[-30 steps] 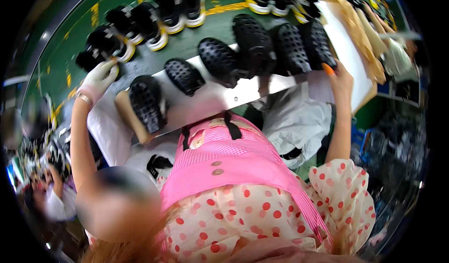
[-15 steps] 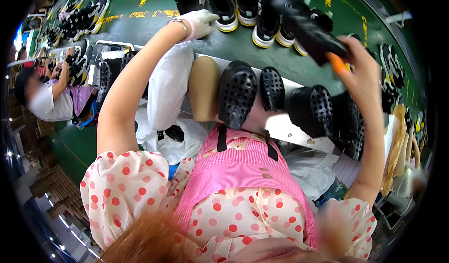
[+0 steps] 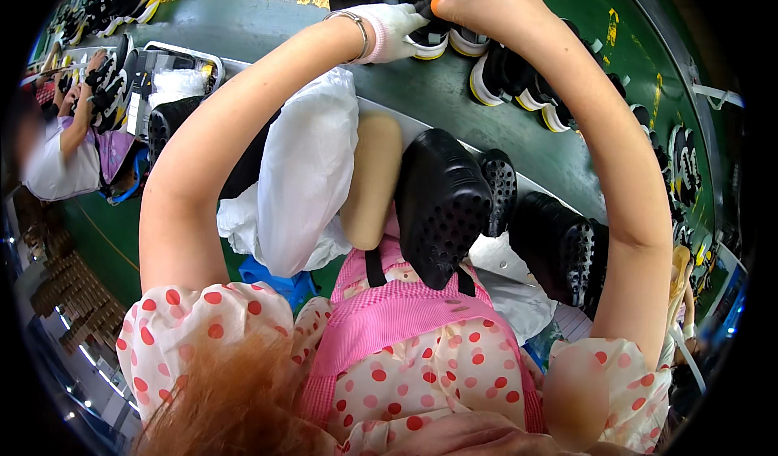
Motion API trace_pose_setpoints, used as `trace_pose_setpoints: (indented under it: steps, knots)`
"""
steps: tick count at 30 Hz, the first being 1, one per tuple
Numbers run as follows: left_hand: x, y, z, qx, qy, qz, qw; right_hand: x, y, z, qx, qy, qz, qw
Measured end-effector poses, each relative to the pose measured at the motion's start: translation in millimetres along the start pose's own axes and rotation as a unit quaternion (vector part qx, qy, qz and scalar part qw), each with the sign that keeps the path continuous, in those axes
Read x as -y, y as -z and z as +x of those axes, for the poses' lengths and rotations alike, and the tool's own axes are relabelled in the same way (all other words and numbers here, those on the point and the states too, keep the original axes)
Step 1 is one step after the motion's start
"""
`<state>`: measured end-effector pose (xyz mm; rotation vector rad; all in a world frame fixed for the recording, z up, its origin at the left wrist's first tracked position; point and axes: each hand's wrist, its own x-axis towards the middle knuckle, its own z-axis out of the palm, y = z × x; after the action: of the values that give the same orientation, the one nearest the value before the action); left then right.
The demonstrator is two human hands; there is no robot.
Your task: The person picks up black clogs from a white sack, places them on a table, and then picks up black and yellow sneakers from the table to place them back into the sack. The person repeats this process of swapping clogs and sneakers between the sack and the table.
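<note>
Both my arms reach far forward over the green conveyor belt (image 3: 454,103). My left hand (image 3: 391,29), in a white glove with a bracelet at the wrist, and my bare right hand (image 3: 486,0), with an orange cap on its thumb, meet on a black shoe with a white sole (image 3: 423,41) at the top edge. Most of that shoe is hidden by the hands and the frame's rim. More black shoes with white soles (image 3: 519,83) stand just to its right on the belt.
Below my arms, black studded shoes (image 3: 444,205) (image 3: 561,247) lie on a pale shelf beside a tan cylinder (image 3: 369,182) and a white plastic bag (image 3: 309,164). Another person (image 3: 69,144) works at the left near a tray (image 3: 182,57).
My right hand has carried the black shoe from the right up to the far belt. My left hand has come across to meet it. The view has tilted further down.
</note>
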<state>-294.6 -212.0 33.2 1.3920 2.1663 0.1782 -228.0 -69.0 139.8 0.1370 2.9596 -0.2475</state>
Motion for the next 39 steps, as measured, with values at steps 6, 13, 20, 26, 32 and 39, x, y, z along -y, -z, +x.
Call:
trace_pose_setpoints:
  steps: [6,13,20,26,32,39]
  knots:
    - [8.7,-4.9,-1.2,0.04,0.021,-0.04,0.998,-5.8,4.6,7.6,0.039,-0.006,0.093,0.995]
    - [18.0,-9.1,6.8,-0.036,-0.03,-0.029,0.998,-1.5,-59.7,46.7,-0.051,-0.008,-0.037,0.998]
    - [15.1,-1.8,14.0,0.005,-0.002,-0.084,0.996,-3.6,-156.5,112.9,-0.008,-0.08,0.051,0.995]
    - [23.0,-11.1,31.8,0.026,0.044,-0.109,0.993,-6.9,-192.0,156.7,-0.136,-0.052,0.111,0.983]
    - [32.7,-13.9,37.2,0.04,0.064,-0.026,0.997,-12.4,-168.4,135.0,-0.082,0.041,0.099,0.991]
    - [-10.9,33.6,58.8,-0.244,-0.117,0.044,0.962,-76.4,-75.5,-38.3,-0.118,0.03,0.059,0.991]
